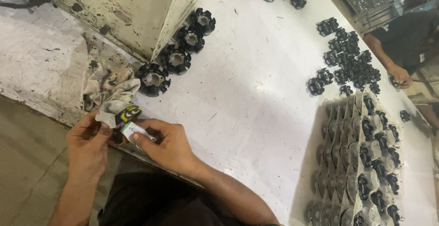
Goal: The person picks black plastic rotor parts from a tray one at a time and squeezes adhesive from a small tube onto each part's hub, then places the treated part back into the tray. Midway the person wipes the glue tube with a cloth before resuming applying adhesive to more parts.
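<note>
At the near edge of the white table (pixel 247 84), my left hand (pixel 88 139) and my right hand (pixel 167 142) meet over a small tube (pixel 129 121) with a black-and-yellow top and white body. My right hand grips the tube's lower part. My left thumb and fingers pinch its top end, next to a stained rag (pixel 106 80) whose corner hangs at my fingertips. Four black round star-shaped parts (pixel 176 48) stand in a row beyond, along a cream-coloured metal block (pixel 132 11).
A clear plastic tray (pixel 356 162) with pockets holding several black parts lies at the right. A loose heap of black parts (pixel 350 59) sits farther back. Another person's hand (pixel 399 75) rests at the far right edge. The concrete floor (pixel 27 162) lies left.
</note>
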A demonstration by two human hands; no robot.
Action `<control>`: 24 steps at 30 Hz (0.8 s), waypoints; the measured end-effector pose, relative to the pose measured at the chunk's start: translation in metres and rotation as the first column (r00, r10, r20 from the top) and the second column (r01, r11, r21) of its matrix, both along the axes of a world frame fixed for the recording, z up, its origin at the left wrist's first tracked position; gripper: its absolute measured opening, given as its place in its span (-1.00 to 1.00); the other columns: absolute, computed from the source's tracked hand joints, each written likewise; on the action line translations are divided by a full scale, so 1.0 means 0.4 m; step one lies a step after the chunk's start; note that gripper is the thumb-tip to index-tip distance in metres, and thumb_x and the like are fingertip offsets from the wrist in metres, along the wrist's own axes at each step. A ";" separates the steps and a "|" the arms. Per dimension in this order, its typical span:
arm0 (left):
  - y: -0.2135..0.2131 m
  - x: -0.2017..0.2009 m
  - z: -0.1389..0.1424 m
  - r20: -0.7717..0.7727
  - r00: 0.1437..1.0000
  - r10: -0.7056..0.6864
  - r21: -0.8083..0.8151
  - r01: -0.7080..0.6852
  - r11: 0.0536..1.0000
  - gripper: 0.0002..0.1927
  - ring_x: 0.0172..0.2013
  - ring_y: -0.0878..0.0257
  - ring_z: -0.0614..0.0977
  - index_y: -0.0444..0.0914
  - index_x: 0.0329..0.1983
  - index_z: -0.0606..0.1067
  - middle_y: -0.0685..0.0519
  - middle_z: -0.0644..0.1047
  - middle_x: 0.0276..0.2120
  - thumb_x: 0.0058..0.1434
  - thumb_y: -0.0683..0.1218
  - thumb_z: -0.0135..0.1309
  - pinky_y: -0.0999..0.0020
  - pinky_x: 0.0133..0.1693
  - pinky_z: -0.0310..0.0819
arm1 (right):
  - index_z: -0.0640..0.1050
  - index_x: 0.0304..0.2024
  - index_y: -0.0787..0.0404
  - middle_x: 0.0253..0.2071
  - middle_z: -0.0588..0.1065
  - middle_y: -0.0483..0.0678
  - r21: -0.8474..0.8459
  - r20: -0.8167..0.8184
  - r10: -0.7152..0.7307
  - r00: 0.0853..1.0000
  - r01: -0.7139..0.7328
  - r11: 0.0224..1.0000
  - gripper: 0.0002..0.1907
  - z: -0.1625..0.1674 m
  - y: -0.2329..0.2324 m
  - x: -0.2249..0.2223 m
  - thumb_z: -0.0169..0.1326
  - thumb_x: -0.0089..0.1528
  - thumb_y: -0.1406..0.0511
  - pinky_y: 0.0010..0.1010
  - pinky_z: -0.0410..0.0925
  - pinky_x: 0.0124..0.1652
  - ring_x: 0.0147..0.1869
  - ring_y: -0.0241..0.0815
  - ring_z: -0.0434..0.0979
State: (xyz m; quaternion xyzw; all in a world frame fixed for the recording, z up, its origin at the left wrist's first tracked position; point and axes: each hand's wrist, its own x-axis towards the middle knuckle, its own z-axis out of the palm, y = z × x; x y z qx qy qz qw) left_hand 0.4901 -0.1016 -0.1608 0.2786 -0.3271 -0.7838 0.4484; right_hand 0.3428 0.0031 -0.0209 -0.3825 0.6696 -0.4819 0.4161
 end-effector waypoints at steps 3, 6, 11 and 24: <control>-0.007 0.018 0.002 0.024 0.997 -0.077 0.015 0.077 0.997 -0.67 -0.30 0.28 0.61 -0.44 0.17 0.49 -0.02 0.60 -0.17 0.35 -0.32 0.09 0.39 -0.28 0.55 | 0.62 0.03 0.35 -0.25 0.58 -0.21 0.038 0.047 0.028 0.999 -0.030 0.999 -0.75 -0.001 0.011 0.001 0.19 0.34 0.34 -0.63 0.38 -0.24 -0.24 -0.52 0.44; -0.009 0.033 0.026 0.091 0.990 -0.106 -0.034 0.109 0.993 -0.70 -0.30 0.30 0.60 -0.43 0.12 0.50 0.00 0.59 -0.19 0.32 -0.32 0.09 0.44 -0.29 0.51 | 0.62 0.04 0.37 -0.22 0.59 -0.19 0.033 0.092 0.034 0.995 -0.037 0.999 -0.73 -0.009 0.019 0.004 0.20 0.33 0.34 -0.63 0.39 -0.20 -0.19 -0.51 0.46; 0.019 0.024 0.119 0.182 0.982 0.042 -0.239 0.003 0.971 -0.89 -0.34 0.39 0.56 -0.41 -0.12 0.44 0.02 0.56 -0.30 0.36 -0.33 0.14 0.48 -0.29 0.48 | 0.57 0.05 0.44 -0.18 0.60 -0.08 0.074 0.302 -0.055 0.952 0.034 0.997 -0.65 -0.033 0.042 -0.001 0.24 0.30 0.33 -0.59 0.44 -0.18 -0.17 -0.42 0.55; 0.084 -0.007 0.315 0.258 0.950 0.177 -0.470 -0.037 0.882 -0.90 -0.40 0.47 0.52 -0.42 -0.05 0.43 0.07 0.51 -0.29 0.41 -0.33 0.05 0.64 -0.36 0.42 | 0.57 0.08 0.52 -0.08 0.61 0.03 -0.027 0.392 0.004 0.920 0.007 1.000 -0.72 -0.069 0.111 -0.048 0.17 0.33 0.48 -0.50 0.46 0.01 -0.02 -0.34 0.59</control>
